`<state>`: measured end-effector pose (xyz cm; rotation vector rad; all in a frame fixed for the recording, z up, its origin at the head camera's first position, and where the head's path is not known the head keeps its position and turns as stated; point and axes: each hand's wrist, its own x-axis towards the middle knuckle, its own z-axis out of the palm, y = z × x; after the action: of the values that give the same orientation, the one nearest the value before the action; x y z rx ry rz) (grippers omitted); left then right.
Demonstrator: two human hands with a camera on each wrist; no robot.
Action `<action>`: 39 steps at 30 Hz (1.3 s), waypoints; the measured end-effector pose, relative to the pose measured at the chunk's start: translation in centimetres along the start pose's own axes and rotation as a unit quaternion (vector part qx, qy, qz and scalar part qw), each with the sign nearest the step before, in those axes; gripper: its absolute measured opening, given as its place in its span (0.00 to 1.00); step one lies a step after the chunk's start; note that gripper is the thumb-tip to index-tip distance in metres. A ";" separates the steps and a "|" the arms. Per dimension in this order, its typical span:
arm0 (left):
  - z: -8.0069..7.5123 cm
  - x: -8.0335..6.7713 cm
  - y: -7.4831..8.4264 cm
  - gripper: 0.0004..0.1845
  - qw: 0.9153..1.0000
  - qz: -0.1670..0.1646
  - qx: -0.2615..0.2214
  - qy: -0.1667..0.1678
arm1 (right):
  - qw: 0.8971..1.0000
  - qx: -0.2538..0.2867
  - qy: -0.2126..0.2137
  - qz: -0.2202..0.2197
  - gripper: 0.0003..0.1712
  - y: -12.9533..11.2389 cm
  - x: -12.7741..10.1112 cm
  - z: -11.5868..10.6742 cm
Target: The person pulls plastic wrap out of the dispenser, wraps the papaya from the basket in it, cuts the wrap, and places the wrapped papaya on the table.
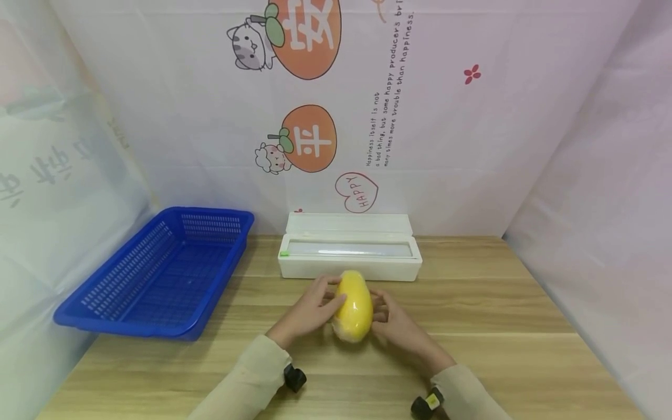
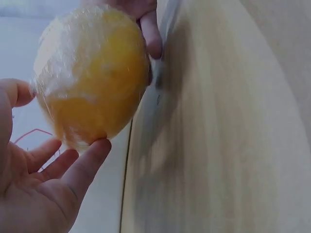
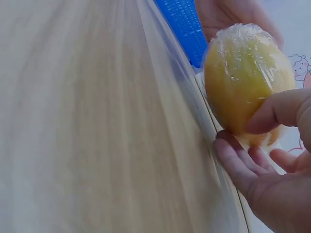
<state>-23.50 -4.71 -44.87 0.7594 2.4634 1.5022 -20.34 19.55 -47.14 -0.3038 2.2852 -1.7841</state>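
A: The mango (image 1: 354,305), yellow and wrapped in clear plastic film, sits near the middle of the wooden table (image 1: 499,326), just in front of the white film dispenser box (image 1: 349,248). Who has it?

B: Both hands. The left hand (image 1: 310,309) lies against its left side, and the right hand (image 1: 396,322) against its right side, so the mango is between the 2 palms.

A: How do the fingers lie?

B: In the left wrist view the left hand's fingers (image 2: 85,165) are spread and fairly straight, with a fingertip touching the underside of the wrapped mango (image 2: 92,73). In the right wrist view the thumb of the right hand (image 3: 272,165) is curled onto the mango (image 3: 245,80), pressing the film, while the other fingers reach under it. So the right one pinches it; the left one only touches.

A: And around that?

B: A blue plastic basket (image 1: 157,277) stands well to the left of the hands, on the table's left edge. The dispenser box has its lid up. Behind everything hangs a pale cloth backdrop (image 1: 472,146) printed with orange fruit, cartoon animals and lines of text. Both arms wear beige sleeves (image 1: 247,379).
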 end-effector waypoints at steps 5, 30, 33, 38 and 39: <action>0.0 0.1 -0.4 0.34 0.999 -0.016 -0.030 0.004 | 1.000 0.000 0.017 -0.016 0.50 -0.1 0.2 0.2; 0.7 0.0 -1.3 0.31 0.999 -0.037 -0.014 0.006 | 0.999 0.034 0.033 0.012 0.43 -1.0 -0.4 0.7; 0.7 0.0 -1.3 0.30 0.999 -0.053 -0.007 0.008 | 0.999 0.022 0.039 0.012 0.39 -1.1 -0.4 0.7; 0.6 0.0 -1.5 0.28 0.998 -0.054 0.008 0.002 | 0.999 -0.001 0.043 0.003 0.37 -1.0 -0.3 0.7; 0.6 0.1 -1.6 0.28 0.999 -0.048 0.012 0.002 | 0.999 -0.006 0.045 0.003 0.37 -1.0 -0.3 0.7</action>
<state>-23.85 -4.77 -46.52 0.6342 2.4856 1.4454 -19.82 18.78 -46.27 -0.2220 2.3552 -1.8185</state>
